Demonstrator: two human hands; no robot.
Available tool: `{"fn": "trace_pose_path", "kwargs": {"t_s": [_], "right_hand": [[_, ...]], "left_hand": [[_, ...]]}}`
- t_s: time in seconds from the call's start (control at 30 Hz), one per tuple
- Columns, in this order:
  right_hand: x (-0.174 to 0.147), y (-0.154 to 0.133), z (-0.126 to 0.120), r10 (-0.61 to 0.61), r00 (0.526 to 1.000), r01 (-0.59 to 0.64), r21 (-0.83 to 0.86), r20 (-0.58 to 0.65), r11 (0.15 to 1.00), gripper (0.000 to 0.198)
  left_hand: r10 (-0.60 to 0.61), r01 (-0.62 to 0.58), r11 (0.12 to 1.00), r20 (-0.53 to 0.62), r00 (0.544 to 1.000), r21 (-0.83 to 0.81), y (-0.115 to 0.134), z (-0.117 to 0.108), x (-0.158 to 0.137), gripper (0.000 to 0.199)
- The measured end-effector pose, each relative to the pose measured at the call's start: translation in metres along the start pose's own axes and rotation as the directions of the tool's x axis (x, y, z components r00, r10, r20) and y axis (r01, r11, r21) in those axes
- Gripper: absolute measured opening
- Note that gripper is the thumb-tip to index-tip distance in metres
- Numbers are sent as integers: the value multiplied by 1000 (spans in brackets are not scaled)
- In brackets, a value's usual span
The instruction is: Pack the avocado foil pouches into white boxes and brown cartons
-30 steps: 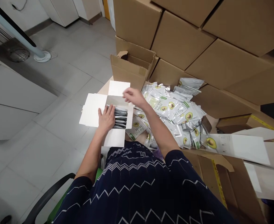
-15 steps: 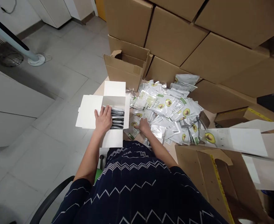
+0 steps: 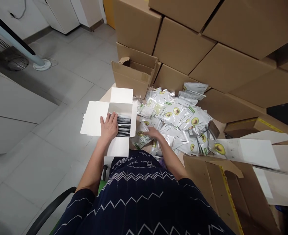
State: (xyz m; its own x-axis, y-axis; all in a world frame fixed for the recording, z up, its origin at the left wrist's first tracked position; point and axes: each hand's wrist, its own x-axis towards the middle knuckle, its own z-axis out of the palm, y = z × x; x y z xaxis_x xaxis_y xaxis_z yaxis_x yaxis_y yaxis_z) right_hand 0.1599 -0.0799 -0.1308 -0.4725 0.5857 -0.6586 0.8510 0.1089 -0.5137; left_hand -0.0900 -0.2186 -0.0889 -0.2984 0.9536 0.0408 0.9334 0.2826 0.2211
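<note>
A white carton (image 3: 120, 95) stands with its flaps folded out, and a row of silvery pouches (image 3: 124, 126) is set on edge inside. My left hand (image 3: 109, 126) lies over the left part of that row, fingers stretched out and resting on the pouches. Right of the carton, my right hand (image 3: 153, 132) pinches the edge of a white pouch with an avocado picture (image 3: 141, 138). Its thumb is partly hidden. Beside and beyond this hand spreads a loose heap of similar avocado pouches (image 3: 175, 112).
An open brown box (image 3: 130, 76) stands behind the white carton. Large stacked cardboard boxes (image 3: 183, 42) wall off the far side. At right are an open carton (image 3: 207, 182) and white avocado-printed packaging (image 3: 242, 150). A chair armrest (image 3: 50, 209) is at lower left.
My right hand has closed on the avocado pouch, which has tilted and shows more of its printed front. My left hand stays on the row in the carton. The view has shifted slightly.
</note>
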Motion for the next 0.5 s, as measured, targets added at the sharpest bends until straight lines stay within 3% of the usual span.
{"fn": "trace_pose_path", "kwargs": {"t_s": [0.1,0.2,0.27,0.33,0.4,0.43,0.5], "right_hand": [[-32,-8,-32,-91,995,94,112,-32,989,28],[-79,-22,-80,-209,962,235,139,-177,962,28],[-109,-38,-110,-356,863,421,123,-358,898,28],[-130,-62,-130,-470,709,578,51,-525,815,30],[-135,-93,-137,-555,582,666,-43,-595,745,32],[-132,-109,-135,-593,549,687,-85,-589,721,33],[-115,-141,-124,-655,547,691,-160,-522,705,32]], "left_hand": [[10,-9,1000,-15,1000,5,1,1,-1,57],[7,-7,1000,-21,1000,2,2,1,-1,56],[3,-3,1000,-26,1000,-5,2,2,-1,56],[-2,2,1000,-32,999,-8,1,2,0,55],[-10,9,1000,-40,999,-5,1,3,1,54],[-11,11,1000,-44,999,-2,0,3,1,53],[-7,8,1000,-49,999,6,0,3,1,52]]}}
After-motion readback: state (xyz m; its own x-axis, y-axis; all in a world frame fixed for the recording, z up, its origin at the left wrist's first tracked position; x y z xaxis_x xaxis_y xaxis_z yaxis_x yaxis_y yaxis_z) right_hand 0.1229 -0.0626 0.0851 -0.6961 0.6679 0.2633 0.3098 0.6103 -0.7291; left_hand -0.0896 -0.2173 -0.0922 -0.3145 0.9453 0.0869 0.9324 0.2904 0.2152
